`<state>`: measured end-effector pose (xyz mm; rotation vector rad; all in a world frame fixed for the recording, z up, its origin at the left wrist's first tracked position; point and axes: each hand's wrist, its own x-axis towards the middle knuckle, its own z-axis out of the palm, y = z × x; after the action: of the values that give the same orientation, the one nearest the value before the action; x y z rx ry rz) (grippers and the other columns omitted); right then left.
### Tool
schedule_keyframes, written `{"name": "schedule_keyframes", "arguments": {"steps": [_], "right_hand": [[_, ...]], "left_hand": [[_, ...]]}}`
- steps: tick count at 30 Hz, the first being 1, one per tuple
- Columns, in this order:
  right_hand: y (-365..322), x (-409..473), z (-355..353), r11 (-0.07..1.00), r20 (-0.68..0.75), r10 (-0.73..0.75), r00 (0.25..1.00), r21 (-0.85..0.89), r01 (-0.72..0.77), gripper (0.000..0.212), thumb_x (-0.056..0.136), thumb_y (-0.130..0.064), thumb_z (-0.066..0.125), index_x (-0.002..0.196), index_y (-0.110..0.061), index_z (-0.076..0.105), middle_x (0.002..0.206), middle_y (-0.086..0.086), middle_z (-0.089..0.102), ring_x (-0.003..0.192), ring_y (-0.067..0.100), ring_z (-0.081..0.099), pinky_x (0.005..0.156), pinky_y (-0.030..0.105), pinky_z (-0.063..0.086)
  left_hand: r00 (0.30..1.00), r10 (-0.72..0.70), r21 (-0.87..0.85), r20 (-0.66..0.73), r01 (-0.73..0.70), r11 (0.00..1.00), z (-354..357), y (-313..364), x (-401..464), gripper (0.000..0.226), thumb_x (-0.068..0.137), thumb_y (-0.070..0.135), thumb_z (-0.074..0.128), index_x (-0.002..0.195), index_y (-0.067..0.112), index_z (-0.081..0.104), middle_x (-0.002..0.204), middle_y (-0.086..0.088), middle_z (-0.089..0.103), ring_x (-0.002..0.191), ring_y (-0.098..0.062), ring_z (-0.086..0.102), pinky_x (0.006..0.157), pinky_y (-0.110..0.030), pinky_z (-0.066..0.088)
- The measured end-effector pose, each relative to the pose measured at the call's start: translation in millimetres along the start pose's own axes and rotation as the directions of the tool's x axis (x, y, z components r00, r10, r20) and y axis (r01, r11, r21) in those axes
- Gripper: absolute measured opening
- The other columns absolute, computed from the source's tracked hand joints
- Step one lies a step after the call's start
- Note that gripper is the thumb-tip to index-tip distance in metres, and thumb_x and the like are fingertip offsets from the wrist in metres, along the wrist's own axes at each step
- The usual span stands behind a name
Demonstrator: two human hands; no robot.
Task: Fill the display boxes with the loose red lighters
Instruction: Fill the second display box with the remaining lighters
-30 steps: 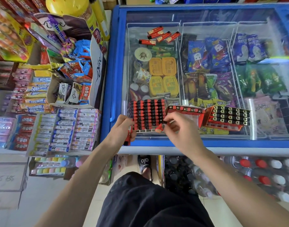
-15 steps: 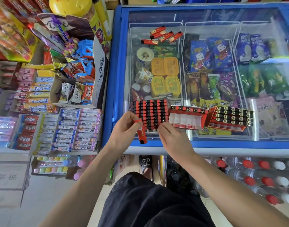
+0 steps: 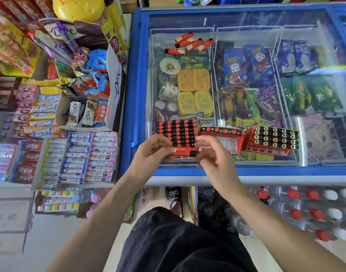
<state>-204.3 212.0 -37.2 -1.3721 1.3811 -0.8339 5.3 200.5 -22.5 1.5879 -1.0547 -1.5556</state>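
Freezer lid [image 3: 246,22]: clear glossy glass w/ reflections, blue plastic-looking frame. Held lighter [image 3: 183,151]: glossy red body w/ printed wrap, black cap. Display boxes [image 3: 223,141]: red & white card. Floor tiles [image 3: 50,242]: smooth, pale.

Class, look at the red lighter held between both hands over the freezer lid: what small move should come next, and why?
Probably carry the red lighter with the black cap right and stand it in the half-empty red display box. The left hand grips it, the right hand hovers at its cap, and that box shows one filled row with bare slots in front.
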Motion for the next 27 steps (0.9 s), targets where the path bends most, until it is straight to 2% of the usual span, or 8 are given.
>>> {"name": "schedule_keyframes", "arguments": {"steps": [3, 8, 12, 15, 18, 20, 23, 27], "right_hand": [[-13.5, -7.2, -11.0, 0.991, 0.083, -0.109, 0.991, -0.072, 0.115, 0.05, 0.086, 0.016, 0.057, 0.121, -0.018, 0.067, 0.116, -0.011, 0.067, 0.103, 0.013, 0.067, 0.088, 0.023, 0.055], [-19.8, -9.0, -21.2, 0.956, -0.015, -0.247, 0.969, -0.165, 0.242, 0.028, 0.088, 0.007, 0.068, 0.11, -0.011, 0.073, 0.109, -0.008, 0.071, 0.1, 0.008, 0.069, 0.087, 0.019, 0.054], [-13.5, -1.9, -29.3, 0.92, -0.078, -0.311, 0.947, -0.273, 0.279, 0.022, 0.088, 0.003, 0.071, 0.107, -0.008, 0.073, 0.096, -0.004, 0.07, 0.08, 0.006, 0.067, 0.071, 0.019, 0.055], [0.2, 2.0, -35.1, 0.883, -0.041, -0.332, 0.943, -0.364, 0.295, 0.022, 0.087, 0.002, 0.07, 0.106, -0.009, 0.071, 0.092, -0.004, 0.067, 0.071, 0.009, 0.064, 0.065, 0.027, 0.055], [17.2, 2.9, -35.7, 0.832, 0.038, -0.338, 0.94, -0.455, 0.318, 0.023, 0.088, -0.001, 0.07, 0.109, -0.009, 0.066, 0.096, -0.004, 0.066, 0.071, 0.012, 0.064, 0.066, 0.034, 0.057], [27.6, 3.3, -30.4, 0.792, 0.1, -0.344, 0.934, -0.502, 0.346, 0.022, 0.089, -0.001, 0.07, 0.108, -0.008, 0.064, 0.097, -0.002, 0.065, 0.075, 0.013, 0.065, 0.067, 0.036, 0.057], [39.0, 4.8, -18.1, 0.753, 0.142, -0.352, 0.925, -0.545, 0.37, 0.02, 0.088, 0.003, 0.07, 0.106, -0.005, 0.063, 0.103, 0.003, 0.063, 0.076, 0.017, 0.064, 0.065, 0.034, 0.055], [51.5, 6.3, -4.2, 0.723, 0.166, -0.351, 0.922, -0.578, 0.379, 0.014, 0.092, -0.001, 0.067, 0.105, -0.005, 0.064, 0.103, 0.004, 0.058, 0.069, 0.012, 0.054, 0.057, 0.021, 0.046]], "left_hand": [[0.998, -0.041, -0.06, 0.036, 0.043, 0.997, 8.3, 2.5, 1.4, 0.008, 0.1, 0.0, 0.057, 0.101, 0.004, 0.064, 0.07, 0.002, 0.065, 0.076, -0.018, 0.068, 0.084, -0.032, 0.057], [0.996, -0.04, -0.057, 0.079, 0.044, 0.997, 20.7, 8.8, 4.6, 0.007, 0.103, 0.009, 0.057, 0.104, 0.008, 0.064, 0.077, -0.003, 0.07, 0.079, -0.019, 0.071, 0.082, -0.034, 0.058], [0.998, 0.065, 0.297, -0.014, -0.058, 0.953, 22.5, 5.1, 8.6, 0.006, 0.103, 0.027, 0.058, 0.107, 0.026, 0.062, 0.093, 0.006, 0.07, 0.079, -0.016, 0.065, 0.072, -0.036, 0.055], [0.976, 0.216, 0.537, -0.007, -0.178, 0.824, 18.9, -6.0, 14.2, 0.019, 0.096, 0.023, 0.066, 0.114, 0.027, 0.059, 0.107, 0.013, 0.059, 0.087, -0.005, 0.056, 0.078, -0.025, 0.048], [0.924, 0.369, 0.746, 0.097, -0.313, 0.587, 16.4, -17.8, 19.5, 0.041, 0.087, 0.025, 0.074, 0.125, 0.024, 0.059, 0.123, 0.006, 0.053, 0.104, -0.014, 0.046, 0.091, -0.032, 0.043], [0.91, 0.391, 0.828, 0.138, -0.323, 0.459, 17.7, -21.3, 21.3, 0.051, 0.083, 0.032, 0.077, 0.129, 0.025, 0.057, 0.13, 0.002, 0.049, 0.111, -0.019, 0.04, 0.097, -0.038, 0.039], [0.91, 0.379, 0.885, 0.171, -0.311, 0.348, 22.7, -25.3, 25.2, 0.061, 0.079, 0.044, 0.077, 0.132, 0.026, 0.053, 0.14, -0.004, 0.042, 0.125, -0.029, 0.038, 0.107, -0.047, 0.033], [0.901, 0.396, 0.906, 0.179, -0.307, 0.29, 25.6, -28.9, 32.9, 0.053, 0.08, 0.043, 0.076, 0.124, 0.021, 0.057, 0.138, -0.009, 0.045, 0.123, -0.033, 0.044, 0.107, -0.049, 0.035]]}}
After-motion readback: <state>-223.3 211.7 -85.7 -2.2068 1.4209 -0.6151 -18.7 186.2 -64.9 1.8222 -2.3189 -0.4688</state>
